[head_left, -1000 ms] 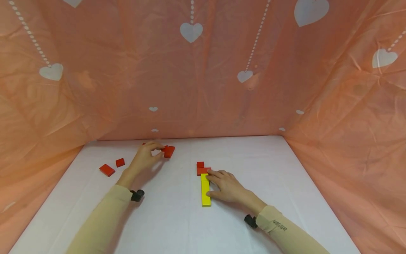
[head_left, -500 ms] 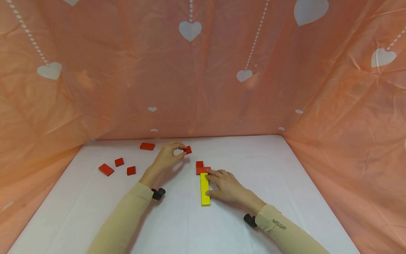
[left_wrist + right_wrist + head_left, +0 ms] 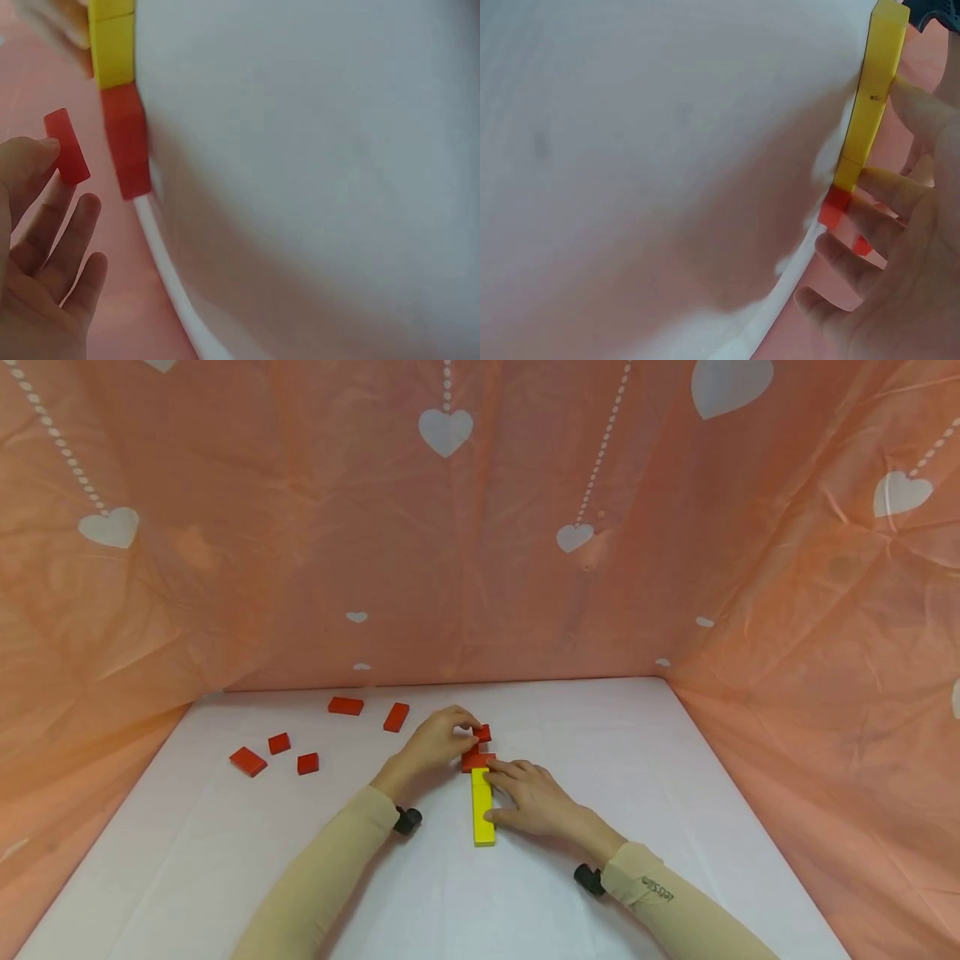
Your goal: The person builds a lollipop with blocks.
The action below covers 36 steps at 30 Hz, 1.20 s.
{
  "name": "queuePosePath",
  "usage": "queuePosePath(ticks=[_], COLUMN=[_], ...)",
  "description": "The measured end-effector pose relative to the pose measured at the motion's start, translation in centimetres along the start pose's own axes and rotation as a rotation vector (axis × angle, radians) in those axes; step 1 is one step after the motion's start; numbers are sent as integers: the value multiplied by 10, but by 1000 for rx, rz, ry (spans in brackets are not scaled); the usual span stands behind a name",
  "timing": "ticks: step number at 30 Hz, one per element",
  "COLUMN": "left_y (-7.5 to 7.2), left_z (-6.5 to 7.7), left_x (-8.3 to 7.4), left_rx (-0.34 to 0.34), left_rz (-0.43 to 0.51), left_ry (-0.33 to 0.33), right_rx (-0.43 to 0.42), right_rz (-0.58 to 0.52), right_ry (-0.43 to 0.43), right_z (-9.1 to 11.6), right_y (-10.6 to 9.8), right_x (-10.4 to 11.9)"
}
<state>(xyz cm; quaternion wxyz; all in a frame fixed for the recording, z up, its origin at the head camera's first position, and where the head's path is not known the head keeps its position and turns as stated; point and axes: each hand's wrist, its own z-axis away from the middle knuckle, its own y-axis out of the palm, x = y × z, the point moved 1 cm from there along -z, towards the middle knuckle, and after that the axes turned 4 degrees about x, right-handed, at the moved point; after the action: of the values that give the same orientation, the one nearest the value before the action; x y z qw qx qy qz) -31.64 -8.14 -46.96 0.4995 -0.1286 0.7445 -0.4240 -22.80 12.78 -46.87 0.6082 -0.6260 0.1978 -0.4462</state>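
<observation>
In the head view my left hand pinches a small red block between thumb and fingertip. The left wrist view shows this red block held apart from a row of blocks. That row has a long yellow block, a short yellow block, a red block lying crosswise and a small red block largely hidden by my left fingers. My right hand rests against the row's right side with spread fingers. Its thumb touches the long yellow block; fingertips touch near the yellow-red joint.
Several loose red blocks lie to the left on the white table, among them an oblong one, another at the back and a small one. A pink curtain with hearts encloses the back and sides.
My left hand has picked up the small red block from beside an oblong red one and carried it right to just above the row's far end. My right hand has stayed in place.
</observation>
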Motion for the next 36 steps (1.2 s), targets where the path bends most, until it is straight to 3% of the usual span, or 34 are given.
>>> queuePosePath(ticks=[5,17,24,29,36], left_y=[7,10,11,8,-1], left_z=[-5,-9,-9,-7,-4], left_x=[-3,-5,-5,-5,-2], left_rx=[35,83,124,130,125], left_rz=[-67,-123,-109,-114,-117], left_ry=[38,2,-15,-21,-76], right_rx=[-13,-22,-13,-14,-25], right_rz=[-7,3,1,6,8], right_ry=[-14,-22,-10,-4,-10], right_z=[0,-2,-1,-1,-2], right_y=[-1,-1,-1,0,0], right_x=[0,1,1,1,0])
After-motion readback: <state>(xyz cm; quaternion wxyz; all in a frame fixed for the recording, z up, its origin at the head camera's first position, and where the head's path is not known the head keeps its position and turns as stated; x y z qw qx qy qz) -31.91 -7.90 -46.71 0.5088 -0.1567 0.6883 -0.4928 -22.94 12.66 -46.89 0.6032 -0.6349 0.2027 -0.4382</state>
